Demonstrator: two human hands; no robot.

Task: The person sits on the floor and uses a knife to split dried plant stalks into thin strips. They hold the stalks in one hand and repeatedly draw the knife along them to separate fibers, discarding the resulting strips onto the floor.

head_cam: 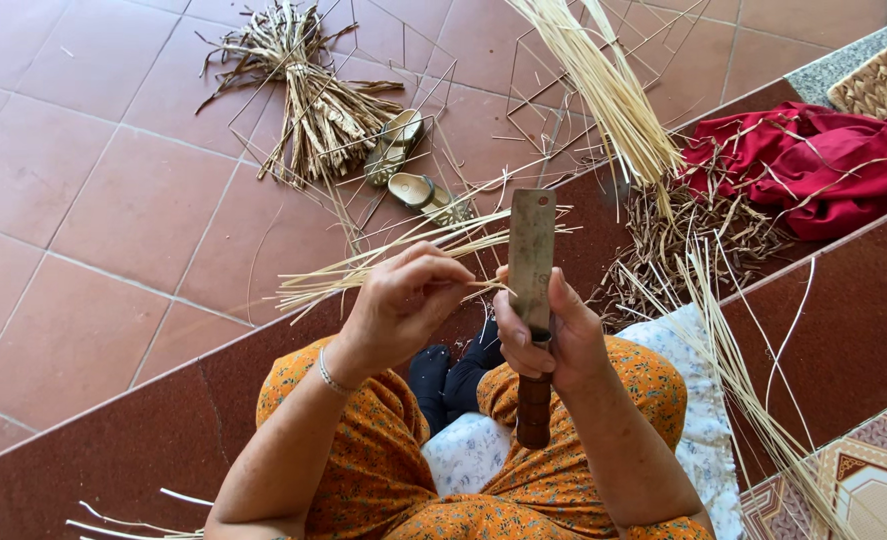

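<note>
Above the lap, at the step's edge: right hand (553, 335) clenched around the wooden handle of a flat-bladed knife (531, 262), blade upright. Left hand (403, 300), fingers pinched on thin straw strips (383, 265), their ends touching the blade. On the tiled floor (93, 200) beyond: straw bundle (318, 110), two sandals (403, 165). Red cloth (813, 165) toward the step's right end.

The person wears an orange floral-patterned garment (563, 480) with short sleeves, covering both knees. A thin silver bangle (329, 377) circles the left wrist, and dark socks (450, 375) cover the feet.
</note>
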